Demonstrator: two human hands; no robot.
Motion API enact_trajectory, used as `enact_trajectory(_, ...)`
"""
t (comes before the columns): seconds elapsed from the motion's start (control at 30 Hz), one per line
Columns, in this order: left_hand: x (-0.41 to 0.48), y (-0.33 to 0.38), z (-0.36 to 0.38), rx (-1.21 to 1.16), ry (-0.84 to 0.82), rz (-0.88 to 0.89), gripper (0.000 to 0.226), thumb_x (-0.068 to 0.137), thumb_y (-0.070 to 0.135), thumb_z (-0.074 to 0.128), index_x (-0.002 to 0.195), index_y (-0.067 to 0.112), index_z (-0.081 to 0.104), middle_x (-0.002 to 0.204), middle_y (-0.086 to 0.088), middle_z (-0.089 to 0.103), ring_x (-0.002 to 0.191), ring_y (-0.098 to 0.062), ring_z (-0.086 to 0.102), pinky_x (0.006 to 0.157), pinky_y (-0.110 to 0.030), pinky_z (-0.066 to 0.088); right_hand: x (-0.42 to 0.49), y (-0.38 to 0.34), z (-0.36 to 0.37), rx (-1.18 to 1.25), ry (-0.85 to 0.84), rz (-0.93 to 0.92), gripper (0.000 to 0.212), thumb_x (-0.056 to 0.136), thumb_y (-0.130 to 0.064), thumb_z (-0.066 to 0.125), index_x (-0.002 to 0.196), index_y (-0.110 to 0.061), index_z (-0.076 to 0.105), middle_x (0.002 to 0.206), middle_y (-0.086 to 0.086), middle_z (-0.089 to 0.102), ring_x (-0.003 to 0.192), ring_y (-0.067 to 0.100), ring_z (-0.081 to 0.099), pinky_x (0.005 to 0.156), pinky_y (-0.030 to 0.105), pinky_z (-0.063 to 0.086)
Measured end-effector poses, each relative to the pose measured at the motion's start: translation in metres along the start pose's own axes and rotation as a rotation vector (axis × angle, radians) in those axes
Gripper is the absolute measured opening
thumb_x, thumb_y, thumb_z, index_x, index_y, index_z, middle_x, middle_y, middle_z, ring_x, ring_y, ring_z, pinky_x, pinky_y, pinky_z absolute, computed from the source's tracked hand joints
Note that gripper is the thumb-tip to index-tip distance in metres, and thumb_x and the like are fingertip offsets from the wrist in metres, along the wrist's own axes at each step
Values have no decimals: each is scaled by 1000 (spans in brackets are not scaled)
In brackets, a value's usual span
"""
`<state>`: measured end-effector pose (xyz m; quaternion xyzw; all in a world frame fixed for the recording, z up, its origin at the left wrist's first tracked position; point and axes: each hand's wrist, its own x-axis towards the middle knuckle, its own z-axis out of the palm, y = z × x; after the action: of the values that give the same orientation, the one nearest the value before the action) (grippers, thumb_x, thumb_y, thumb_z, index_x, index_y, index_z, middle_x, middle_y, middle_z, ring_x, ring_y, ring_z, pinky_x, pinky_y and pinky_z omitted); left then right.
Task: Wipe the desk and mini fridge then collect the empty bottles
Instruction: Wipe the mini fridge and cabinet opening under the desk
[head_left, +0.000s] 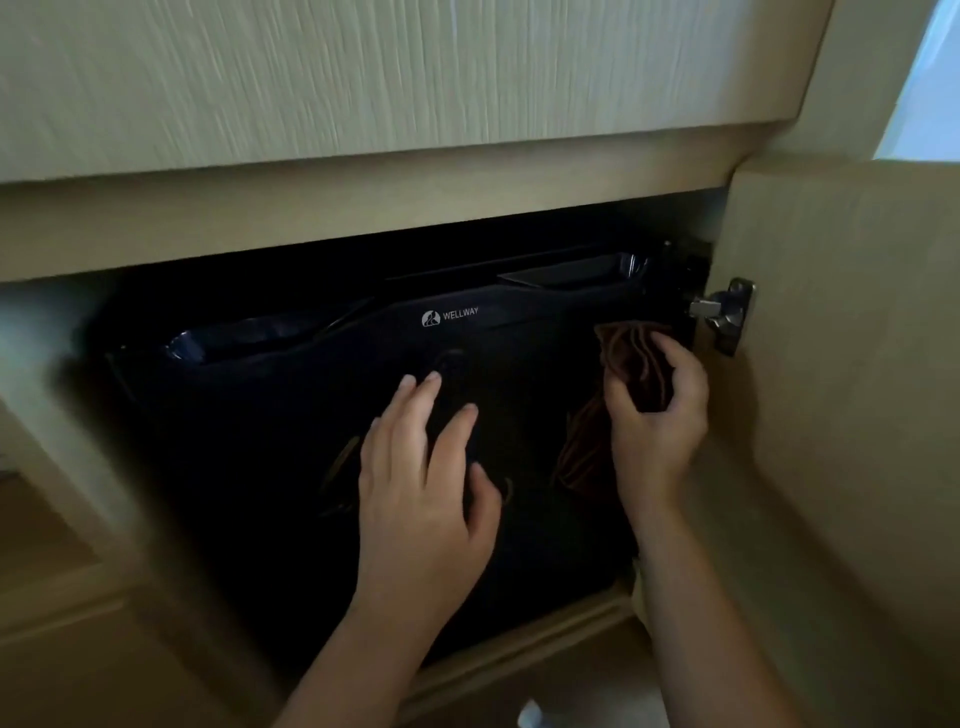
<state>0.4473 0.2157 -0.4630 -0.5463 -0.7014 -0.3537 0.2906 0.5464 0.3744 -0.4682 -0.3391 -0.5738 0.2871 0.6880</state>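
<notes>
Pale wood-grain cabinet front (363, 78) overhead, dim recess below. Cabinet door (841, 364) swung open at right, metal hinge (724, 314) on its inner edge. Bright daylight patch (924, 78) top right corner.

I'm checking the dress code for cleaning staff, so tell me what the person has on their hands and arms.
Nothing shows: the left hand and right hand are bare, with no gloves, rings or watch visible. Both forearms are uncovered as far as the picture's bottom edge, so no sleeves appear.

Both hands, left (421, 483) and right (657, 415), and forearms are bare, without sleeves, rings or watch.
</notes>
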Motion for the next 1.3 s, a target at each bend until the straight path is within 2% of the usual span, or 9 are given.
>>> enact_trajectory(0.1, -1, -6, -2, 45, 57, 59, 37, 85, 18, 45, 120, 8, 51, 137, -16, 41, 135, -29, 31, 96, -58, 40, -5, 5, 14, -9, 67, -45, 42, 74, -3, 70, 115, -8, 58, 115, 14, 51, 107, 15, 51, 93, 9, 39)
enact_trajectory(0.2, -1, -15, -10, 77, 116, 31, 38, 83, 19, 46, 118, 7, 56, 138, -15, 42, 135, -28, 30, 102, -55, 34, -12, 8, 22, -69, 73, -101, 47, 76, -24, 69, 119, -9, 57, 120, 17, 47, 113, 26, 49, 97, 32, 44)
enact_trajectory(0.33, -9, -34, -18, 162, 147, 40, 39, 81, 17, 46, 117, 5, 56, 140, -19, 38, 136, -33, 28, 102, -57, 32, -20, 6, 27, -78, 45, -107, 59, 80, -53, 50, 122, -13, 57, 127, 15, 43, 115, 17, 38, 96, 11, 27)
enact_trajectory(0.5, -10, -67, -36, 357, 266, -5, 50, 79, 22, 45, 125, 1, 49, 140, -32, 33, 133, -43, 27, 102, -58, 28, -23, 2, 37, -55, 143, -99, 38, 85, -38, 55, 115, -15, 63, 123, 18, 48, 111, 27, 46, 91, 1, 25)
enact_trajectory(0.73, -8, -82, -54, 349, 250, -298, 71, 78, 37, 41, 136, -3, 31, 144, -35, 19, 130, -50, 24, 100, -61, 27, -51, -3, 46, -211, 4, -351, 37, 81, -31, 58, 115, -15, 63, 120, 22, 51, 106, 34, 49, 91, 30, 40)
enact_trajectory(0.83, -6, -76, -55, 245, 176, -365, 79, 76, 36, 50, 140, -1, 22, 148, -32, 8, 131, -51, 21, 98, -61, 30, -22, 3, 36, -29, 122, -204, 40, 80, -27, 62, 116, -9, 60, 116, 21, 51, 107, 32, 52, 94, 35, 45)
enact_trajectory(0.97, -7, -75, -57, 236, 143, -384, 86, 76, 21, 71, 142, -1, 20, 150, -31, 5, 130, -53, 21, 96, -62, 31, 17, 1, 28, 49, 264, -14, 38, 82, -22, 65, 116, -6, 57, 117, 16, 51, 111, 27, 51, 93, 11, 35)
enact_trajectory(1.13, -6, -70, -57, 254, 132, -404, 92, 72, 15, 75, 143, -2, 19, 149, -32, 3, 129, -56, 17, 95, -65, 29, -26, 8, 36, -204, 68, -223, 47, 81, -38, 60, 119, -10, 59, 133, 23, 44, 119, 34, 41, 97, 33, 36)
enact_trajectory(1.3, -1, -66, -52, 258, 155, -452, 91, 74, 19, 74, 143, 1, 18, 149, -33, 2, 129, -55, 16, 101, -62, 23, -29, 23, 25, -214, 5, -289, 43, 81, -18, 63, 124, -14, 56, 134, 24, 41, 118, 33, 41, 97, 33, 34)
